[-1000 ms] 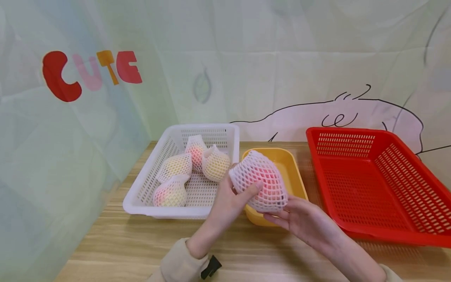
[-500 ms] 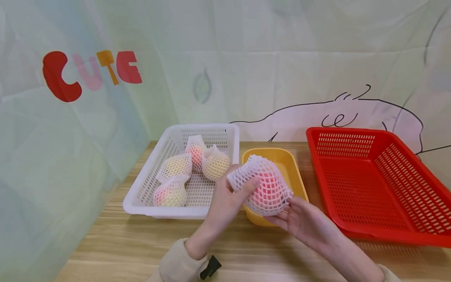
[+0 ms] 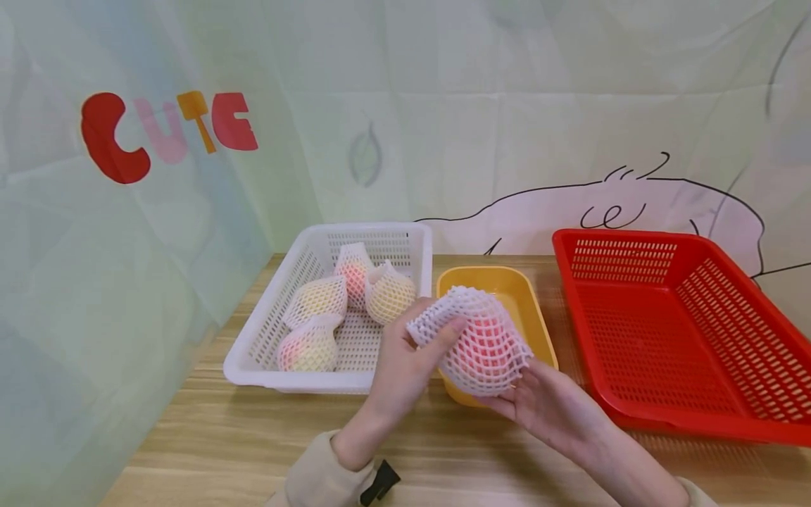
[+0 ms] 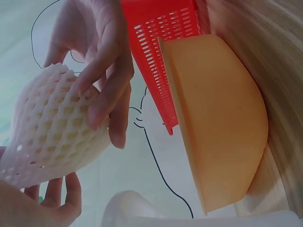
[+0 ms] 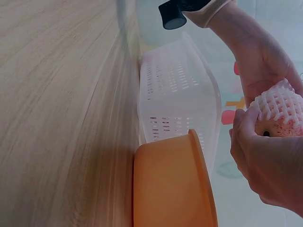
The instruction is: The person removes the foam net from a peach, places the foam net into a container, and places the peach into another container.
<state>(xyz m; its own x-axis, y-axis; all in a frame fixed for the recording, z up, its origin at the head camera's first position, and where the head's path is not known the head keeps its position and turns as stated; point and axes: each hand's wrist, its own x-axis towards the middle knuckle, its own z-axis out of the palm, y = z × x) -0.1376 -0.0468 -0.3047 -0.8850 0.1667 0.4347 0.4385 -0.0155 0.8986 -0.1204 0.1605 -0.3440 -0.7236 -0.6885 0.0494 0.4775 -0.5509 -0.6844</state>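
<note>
Between both hands, over the yellow bin (image 3: 526,303), is a reddish, peach-like fruit (image 5: 279,127) in a white foam net (image 3: 484,345). My left hand (image 3: 405,359) grips the netted fruit from the left, thumb lying across the front and fingers behind it. My right hand (image 3: 557,405) pinches the net's lower right edge, which is drawn to a point at the fingertips. In the right wrist view, bare reddish skin and a dark spot show at the net's mouth beside the right hand. Seen from the left wrist, the right fingers (image 4: 106,101) curl over the net.
A white basket (image 3: 237,362) at left holds several fruits in foam nets (image 3: 313,299). At right stands a large red basket (image 3: 640,338), its bottom bare. All stand on a wooden table (image 3: 209,443) before a printed cloth backdrop (image 3: 443,141).
The netted fruit has sunk slightly and tilted down to the right. The net's right edge has been pulled into a point by the right fingers. The left hand keeps its grip.
</note>
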